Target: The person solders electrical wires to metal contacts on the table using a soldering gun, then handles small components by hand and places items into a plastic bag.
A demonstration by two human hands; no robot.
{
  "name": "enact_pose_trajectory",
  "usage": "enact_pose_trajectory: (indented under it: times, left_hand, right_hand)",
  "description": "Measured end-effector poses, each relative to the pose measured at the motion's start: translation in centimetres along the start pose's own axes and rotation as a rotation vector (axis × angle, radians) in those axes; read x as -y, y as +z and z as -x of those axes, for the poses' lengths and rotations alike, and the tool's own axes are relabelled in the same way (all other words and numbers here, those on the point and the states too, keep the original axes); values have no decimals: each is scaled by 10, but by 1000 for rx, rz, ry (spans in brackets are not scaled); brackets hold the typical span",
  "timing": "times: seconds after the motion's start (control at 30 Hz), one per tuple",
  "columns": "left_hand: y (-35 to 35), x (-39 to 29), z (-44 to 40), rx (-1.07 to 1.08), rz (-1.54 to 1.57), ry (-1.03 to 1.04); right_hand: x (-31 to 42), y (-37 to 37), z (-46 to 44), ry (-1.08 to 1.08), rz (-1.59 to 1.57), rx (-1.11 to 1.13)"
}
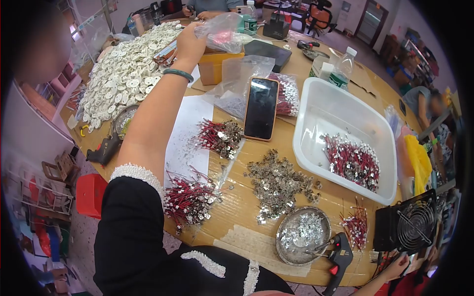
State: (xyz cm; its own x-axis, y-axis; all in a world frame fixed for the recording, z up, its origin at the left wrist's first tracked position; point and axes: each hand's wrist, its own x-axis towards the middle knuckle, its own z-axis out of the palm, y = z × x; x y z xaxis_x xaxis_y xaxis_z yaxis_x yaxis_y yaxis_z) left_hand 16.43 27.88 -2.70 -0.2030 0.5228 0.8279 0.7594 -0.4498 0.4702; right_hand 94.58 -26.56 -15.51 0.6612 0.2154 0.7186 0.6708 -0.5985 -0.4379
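Observation:
My left hand (191, 45), reaching far across the table, is closed on a clear plastic bag (223, 30) above a yellow box (212, 68). Something pinkish shows through the bag. Under my forearm lies a white paper sheet (190, 135). Beside it are a pile of red-wired metal parts (217, 138) and a nearer red-wired pile (190, 200). Small loose metal clips (281, 182) are heaped mid-table. Close to me, a black soldering gun (340, 259) with a red trigger rests with its tip over a round dish (284, 251) of shiny bits. My right hand is out of view.
A phone (260, 108) leans mid-table. Right of it stands a white tub (303, 140) holding red-wired parts. White discs (123, 79) are heaped far left. A black fan (412, 224) is at the right, with another person's hand (396, 266) near it. A bottle (343, 69) stands behind the tub.

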Motion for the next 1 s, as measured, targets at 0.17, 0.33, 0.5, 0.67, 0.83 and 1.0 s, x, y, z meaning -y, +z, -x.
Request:
enact_pose_trajectory:
  times: [0.17, 0.33, 0.5, 0.67, 0.83, 1.0]
  left_hand:
    - [-3, -23, -8, -109, 330, -74]
    - [4, -58, 5, -6, 317, -158]
    - [14, -79, 15, 204, 728, -515]
    - [30, -83, 27, 135, 939, -534]
    - [37, -83, 34, 115, 977, -458]
    - [21, -109, 42, 259, 874, -425]
  right_hand:
    - [4, -3, 0, 25, 3, 69]
    - [-8, 1, -3, 2, -45, 54]
    - [-4, 1, -1, -16, -24, 0]
    - [0, -3, 1, 2, 9, 23]
    - [-8, 9, 3, -5, -98, -42]
    - [29, -7, 8, 14, 45, -91]
